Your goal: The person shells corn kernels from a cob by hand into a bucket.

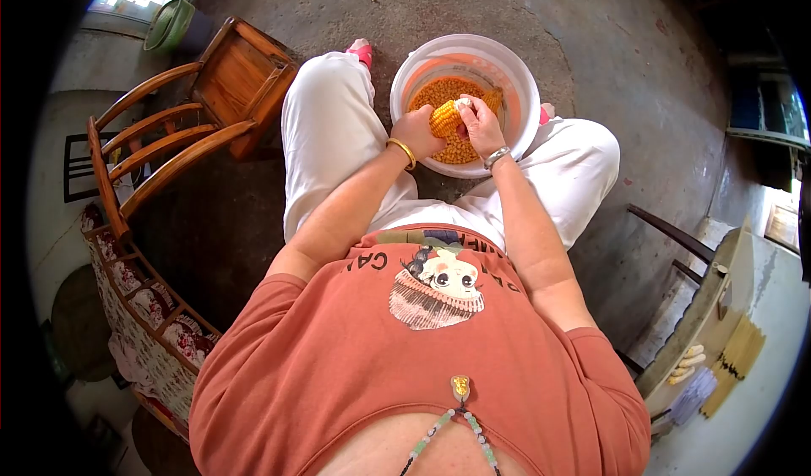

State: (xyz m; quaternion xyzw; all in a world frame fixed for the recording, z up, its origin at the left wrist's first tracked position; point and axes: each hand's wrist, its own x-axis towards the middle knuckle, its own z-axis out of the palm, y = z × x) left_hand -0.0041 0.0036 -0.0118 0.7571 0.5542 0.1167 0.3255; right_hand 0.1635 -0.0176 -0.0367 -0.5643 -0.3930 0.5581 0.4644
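Note:
A yellow corn cob [445, 119] is held over a round white bucket [525, 79] that stands on the floor between my knees. My left hand [417, 133], with a gold bangle at the wrist, wraps round the cob's lower left side. The fingers of my right hand [480, 127], below a silver bracelet, are closed at the cob's pale upper end; what the fingertips pinch is partly hidden. Loose corn kernels [456, 150] lie in the bucket under both hands.
A wooden chair [232, 75] stands at the upper left, with a patterned seat [148, 303] below it. A green bin [169, 25] is at the back left. At the lower right, pale cobs [688, 364] lie on a table [676, 349]. Grey concrete floor surrounds the bucket.

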